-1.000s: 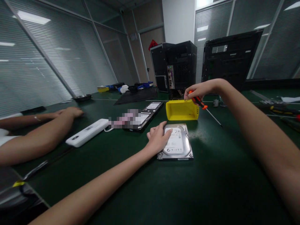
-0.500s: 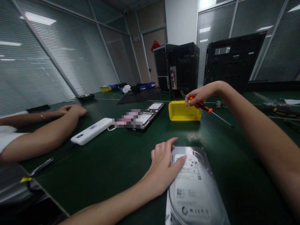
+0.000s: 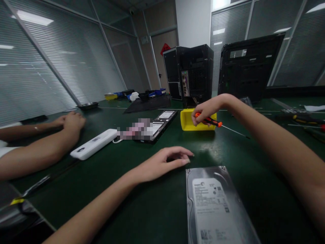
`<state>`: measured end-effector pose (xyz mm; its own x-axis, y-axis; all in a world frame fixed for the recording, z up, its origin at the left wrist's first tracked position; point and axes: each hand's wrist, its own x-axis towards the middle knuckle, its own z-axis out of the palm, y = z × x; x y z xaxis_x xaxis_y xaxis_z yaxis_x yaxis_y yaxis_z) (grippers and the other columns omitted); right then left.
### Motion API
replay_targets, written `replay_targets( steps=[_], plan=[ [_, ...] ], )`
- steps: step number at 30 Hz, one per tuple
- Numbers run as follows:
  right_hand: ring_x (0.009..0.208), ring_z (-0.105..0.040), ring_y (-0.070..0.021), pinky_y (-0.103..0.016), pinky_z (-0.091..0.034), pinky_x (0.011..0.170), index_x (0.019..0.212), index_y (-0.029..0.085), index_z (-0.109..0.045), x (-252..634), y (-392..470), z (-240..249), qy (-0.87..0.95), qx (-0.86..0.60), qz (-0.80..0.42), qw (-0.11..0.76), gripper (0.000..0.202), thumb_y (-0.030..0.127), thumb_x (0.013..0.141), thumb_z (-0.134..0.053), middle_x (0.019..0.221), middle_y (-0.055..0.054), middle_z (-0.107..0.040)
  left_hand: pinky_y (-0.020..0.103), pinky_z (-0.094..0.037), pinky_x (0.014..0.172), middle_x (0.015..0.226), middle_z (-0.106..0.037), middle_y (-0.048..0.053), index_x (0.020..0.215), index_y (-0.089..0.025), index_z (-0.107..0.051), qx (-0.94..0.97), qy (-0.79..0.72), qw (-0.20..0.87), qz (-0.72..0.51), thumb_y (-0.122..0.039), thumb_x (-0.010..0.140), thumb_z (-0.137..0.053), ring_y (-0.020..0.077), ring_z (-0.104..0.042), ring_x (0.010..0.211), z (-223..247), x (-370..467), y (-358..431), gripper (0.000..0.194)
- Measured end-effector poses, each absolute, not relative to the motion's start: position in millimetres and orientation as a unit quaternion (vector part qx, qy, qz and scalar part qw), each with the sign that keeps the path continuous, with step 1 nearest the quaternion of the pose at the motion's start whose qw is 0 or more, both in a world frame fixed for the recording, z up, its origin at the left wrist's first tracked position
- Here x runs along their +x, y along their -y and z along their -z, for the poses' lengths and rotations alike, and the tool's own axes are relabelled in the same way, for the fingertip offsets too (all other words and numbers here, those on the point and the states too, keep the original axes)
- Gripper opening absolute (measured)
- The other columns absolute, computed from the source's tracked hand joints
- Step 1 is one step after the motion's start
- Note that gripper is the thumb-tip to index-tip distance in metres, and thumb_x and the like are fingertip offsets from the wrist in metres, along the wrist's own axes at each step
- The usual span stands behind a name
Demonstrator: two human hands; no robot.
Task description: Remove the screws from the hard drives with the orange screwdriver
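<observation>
A silver hard drive (image 3: 213,206) with a white label lies flat on the green table (image 3: 122,203) at the lower right. Just off its far left corner is my left hand (image 3: 165,162), empty, thumb and fingers apart. My right hand (image 3: 207,110) is closed round the orange and black handle of a screwdriver (image 3: 235,131), whose shaft points to the right. That hand is over a yellow tray (image 3: 186,121), with its fingers partly in front of the tray's inside. Whether the fingertips hold anything else is hidden.
Left of the tray lie a second drive (image 3: 165,118) and a white power strip (image 3: 95,144). A person's hands (image 3: 73,122) rest on the table at the left. Black computer cases (image 3: 196,73) stand behind; tools (image 3: 307,120) lie at the far right.
My left hand has come off the hard drive and moved left, its fingers now clear of it. My right hand has lowered slightly toward the yellow tray with the screwdriver.
</observation>
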<state>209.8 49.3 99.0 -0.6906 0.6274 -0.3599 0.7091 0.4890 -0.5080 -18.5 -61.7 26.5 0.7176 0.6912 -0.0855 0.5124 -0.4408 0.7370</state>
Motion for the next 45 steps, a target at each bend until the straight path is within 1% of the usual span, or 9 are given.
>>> replay_targets(
  steps=[2,4,6,8,12,15,22,30,45],
  plan=[
    [0.064,-0.053,-0.0065,-0.015,-0.042,0.059,0.085,0.011,-0.059,207.9,-37.3,-109.2,-0.896,0.336,0.290,-0.002,0.020,0.031,0.079,-0.057,0.072,0.000,-0.057,0.029,-0.040,0.087,0.103,-0.061,0.002,0.106,-0.023,-0.060,0.851,-0.348,0.377,-0.112,-0.036,0.089,-0.044,0.0168,-0.054,0.098,-28.0,-26.0,51.6,0.027],
    [0.066,-0.054,-0.0067,-0.016,-0.043,0.059,0.087,0.012,-0.058,205.8,-20.5,-119.2,-0.909,0.283,0.283,-0.112,0.022,0.033,0.081,-0.056,0.074,0.000,-0.058,0.028,-0.040,0.086,0.101,-0.062,0.002,0.101,-0.020,-0.062,0.861,-0.335,0.368,-0.100,-0.036,0.088,-0.046,0.0164,-0.054,0.095,-27.7,-30.2,46.9,0.025],
    [0.061,-0.054,-0.0065,-0.017,-0.043,0.055,0.086,0.012,-0.056,202.2,0.0,-125.6,-0.898,0.232,0.282,-0.244,0.023,0.034,0.084,-0.051,0.069,0.001,-0.055,0.027,-0.040,0.082,0.098,-0.062,0.002,0.098,-0.019,-0.061,0.868,-0.328,0.363,-0.087,-0.036,0.088,-0.047,0.0158,-0.055,0.092,-26.7,-31.1,46.9,0.025],
    [0.060,-0.053,-0.0066,-0.018,-0.042,0.054,0.082,0.012,-0.055,196.6,20.5,-126.7,-0.887,0.201,0.252,-0.331,0.024,0.035,0.085,-0.050,0.068,0.001,-0.054,0.026,-0.040,0.077,0.095,-0.062,0.002,0.096,-0.018,-0.061,0.871,-0.327,0.358,-0.076,-0.037,0.087,-0.048,0.0153,-0.055,0.088,-25.7,-30.0,48.9,0.025],
    [0.060,-0.051,-0.0071,-0.019,-0.039,0.055,0.070,0.012,-0.053,179.7,44.5,-114.9,-0.873,0.192,0.168,-0.416,0.028,0.038,0.082,-0.053,0.065,0.001,-0.051,0.024,-0.039,0.072,0.088,-0.059,0.001,0.091,-0.017,-0.060,0.881,-0.332,0.331,-0.070,-0.039,0.089,-0.043,0.0139,-0.054,0.082,-23.5,-26.2,52.5,0.028],
    [0.060,-0.050,-0.0076,-0.020,-0.038,0.055,0.069,0.013,-0.051,164.4,43.9,-99.1,-0.849,0.198,0.162,-0.462,0.031,0.040,0.083,-0.050,0.061,0.001,-0.049,0.023,-0.038,0.073,0.086,-0.058,0.000,0.085,-0.016,-0.058,0.894,-0.324,0.301,-0.069,-0.037,0.092,-0.037,0.0131,-0.053,0.080,-20.9,-23.3,54.6,0.031],
    [0.052,-0.049,-0.0065,-0.020,-0.037,0.052,0.073,0.014,-0.048,148.5,37.6,-73.9,-0.834,0.199,0.210,-0.469,0.027,0.039,0.083,-0.046,0.058,0.003,-0.051,0.026,-0.036,0.083,0.083,-0.056,0.000,0.080,-0.017,-0.054,0.913,-0.301,0.265,-0.076,-0.030,0.095,-0.031,0.0140,-0.050,0.085,-12.8,-19.1,58.4,0.031],
    [0.050,-0.049,-0.0060,-0.020,-0.038,0.053,0.072,0.014,-0.047,152.3,34.0,-74.2,-0.838,0.198,0.213,-0.463,0.026,0.037,0.083,-0.045,0.056,0.003,-0.052,0.028,-0.037,0.079,0.087,-0.054,0.001,0.085,-0.018,-0.055,0.914,-0.313,0.248,-0.072,-0.034,0.094,-0.033,0.0149,-0.049,0.082,-8.9,-19.7,58.1,0.028],
    [0.056,-0.044,-0.0055,-0.020,-0.035,0.057,0.068,0.013,-0.049,150.2,38.1,-75.4,-0.843,0.189,0.138,-0.485,0.024,0.031,0.085,-0.047,0.060,0.003,-0.049,0.028,-0.036,0.085,0.087,-0.054,0.001,0.084,-0.018,-0.052,0.918,-0.307,0.237,-0.084,-0.032,0.094,-0.034,0.0148,-0.049,0.086,-6.1,-17.7,57.2,0.025]
  ],
)
